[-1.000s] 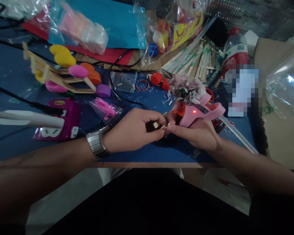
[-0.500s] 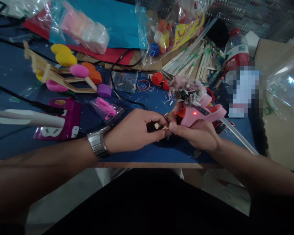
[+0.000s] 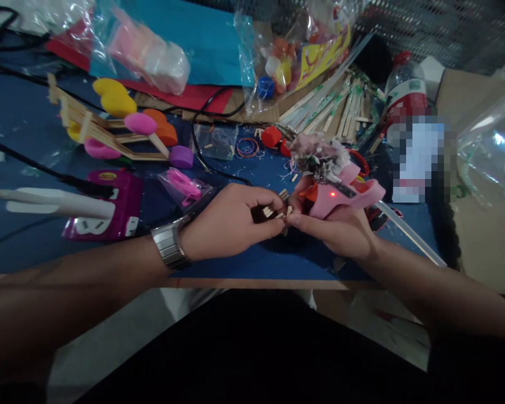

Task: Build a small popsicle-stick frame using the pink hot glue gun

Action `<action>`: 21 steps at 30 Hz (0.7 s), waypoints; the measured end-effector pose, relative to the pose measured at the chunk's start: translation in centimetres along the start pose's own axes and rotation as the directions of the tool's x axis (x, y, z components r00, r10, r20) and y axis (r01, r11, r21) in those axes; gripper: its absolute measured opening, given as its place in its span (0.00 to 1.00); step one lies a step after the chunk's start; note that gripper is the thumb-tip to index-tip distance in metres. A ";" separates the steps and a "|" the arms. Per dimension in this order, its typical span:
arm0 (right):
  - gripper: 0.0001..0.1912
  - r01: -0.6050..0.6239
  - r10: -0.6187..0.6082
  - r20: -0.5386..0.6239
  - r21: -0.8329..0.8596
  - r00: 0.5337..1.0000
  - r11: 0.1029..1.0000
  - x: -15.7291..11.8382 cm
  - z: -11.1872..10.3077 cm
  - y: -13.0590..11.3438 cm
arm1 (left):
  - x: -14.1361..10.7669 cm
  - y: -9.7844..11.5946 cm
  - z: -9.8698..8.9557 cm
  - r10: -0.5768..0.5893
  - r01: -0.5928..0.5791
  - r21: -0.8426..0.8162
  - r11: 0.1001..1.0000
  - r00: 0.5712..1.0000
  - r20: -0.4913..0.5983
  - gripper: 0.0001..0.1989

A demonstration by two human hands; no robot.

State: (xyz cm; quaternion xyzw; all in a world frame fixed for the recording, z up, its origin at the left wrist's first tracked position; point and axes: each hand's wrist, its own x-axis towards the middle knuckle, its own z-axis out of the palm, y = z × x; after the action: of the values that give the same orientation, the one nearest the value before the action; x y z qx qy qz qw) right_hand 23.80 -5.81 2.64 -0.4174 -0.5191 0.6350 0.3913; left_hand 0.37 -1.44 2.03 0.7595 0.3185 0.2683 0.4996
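Note:
My left hand (image 3: 223,221), with a metal watch (image 3: 169,246) at its wrist, is closed in a pinch on small wooden stick pieces (image 3: 267,212). Fingertip to fingertip with it, my right hand (image 3: 345,231) is closed too. Thumb and finger there pinch a short wooden piece (image 3: 289,211). A pink hot glue gun (image 3: 326,206) with an orange nozzle and a lit red light sits in that same right hand. From its rear sticks out a translucent glue stick (image 3: 412,233). My fingers partly hide the wooden pieces.
A wooden stick frame (image 3: 126,137) with coloured foam shapes stands at left, behind a purple power strip (image 3: 128,193) with a white plug. Loose wooden sticks (image 3: 351,109), a bottle (image 3: 406,92) and a cardboard box (image 3: 475,151) lie right. Black cables cross the blue table (image 3: 231,272).
The short wooden piece at my right fingertips stands more upright, and the wooden pieces by my left fingers show slightly more. Both hands stay almost in place, still holding.

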 end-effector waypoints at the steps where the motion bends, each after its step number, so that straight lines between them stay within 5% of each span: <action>1: 0.23 -0.001 0.001 -0.002 0.009 1.000 1.000 0.0 0.0 0.0 | 0.0 0.0 0.0 0.005 -0.005 -0.003 1.000 1.000 -0.005 0.07; 9: 0.31 0.034 -0.025 -0.131 0.069 0.991 0.997 -0.1 0.1 0.2 | 0.0 0.3 0.0 0.020 -0.020 -0.028 0.999 1.000 0.002 0.06; 21: 0.28 0.024 -0.022 -0.074 0.023 0.997 0.999 -0.1 0.0 0.4 | -0.2 -0.1 0.1 0.037 -0.037 0.019 0.999 0.999 0.012 0.07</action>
State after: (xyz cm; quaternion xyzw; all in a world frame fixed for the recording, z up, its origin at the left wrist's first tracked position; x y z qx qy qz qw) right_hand 23.83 -5.96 2.26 -0.4298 -0.5015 0.6208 0.4225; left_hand 0.25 -1.61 1.87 0.7717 0.3039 0.2701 0.4890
